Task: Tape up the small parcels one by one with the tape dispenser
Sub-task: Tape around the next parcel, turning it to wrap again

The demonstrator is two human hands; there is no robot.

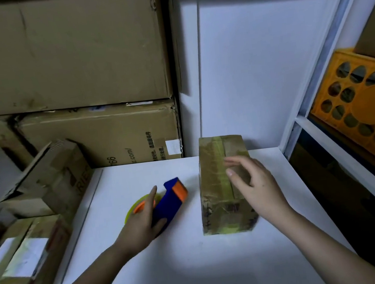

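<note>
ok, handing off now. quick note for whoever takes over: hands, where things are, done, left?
Left hand: grips the tape dispenser, which lies on the table left of the parcel.
Right hand: open, fingers on top of the parcel, no grip on it.
Parcel: lies flat mid-table, long side running away from the person, tape already along its top seam and across the near end.
Done: this parcel looks taped, though its far sides are hidden.
Left: check it, set it aside, then tape the next one. More boxes lie off the table's left edge; some already show tape.
</note>
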